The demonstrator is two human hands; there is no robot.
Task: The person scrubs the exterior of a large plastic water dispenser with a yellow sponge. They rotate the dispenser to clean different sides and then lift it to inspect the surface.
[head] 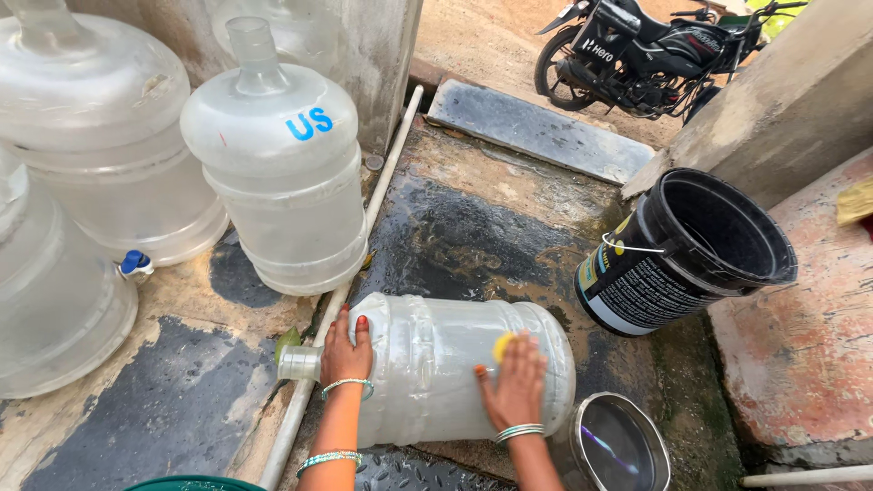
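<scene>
I have a large clear water jar (436,364) lying on its side on the wet concrete floor (473,227) in front of me, its long axis running left to right, neck (298,363) pointing to my left and its base toward the steel pot (620,445) at my right. My left hand (346,353) lies flat over the jar's shoulder just beside the neck, fingers spread and pressed on the plastic, not curled round anything, steadying it. My right hand (516,386) is on the jar's body nearer the base, fingers closed on a small yellow scrubber (502,345) that touches the jar's side. So both hands sit on top of the jar, left at the neck end, right at the base end, and the jar lies crosswise beneath them, free to roll toward me or away. A white pipe (346,282) runs along the ground under the neck end. Upright beyond it stand more empty jars; the nearest (277,173) has blue letters on its shoulder. A black bucket (691,250) leans tilted at the right against a reddish stone step (809,336), and a parked motorcycle (655,50) is well apart at the top.
</scene>
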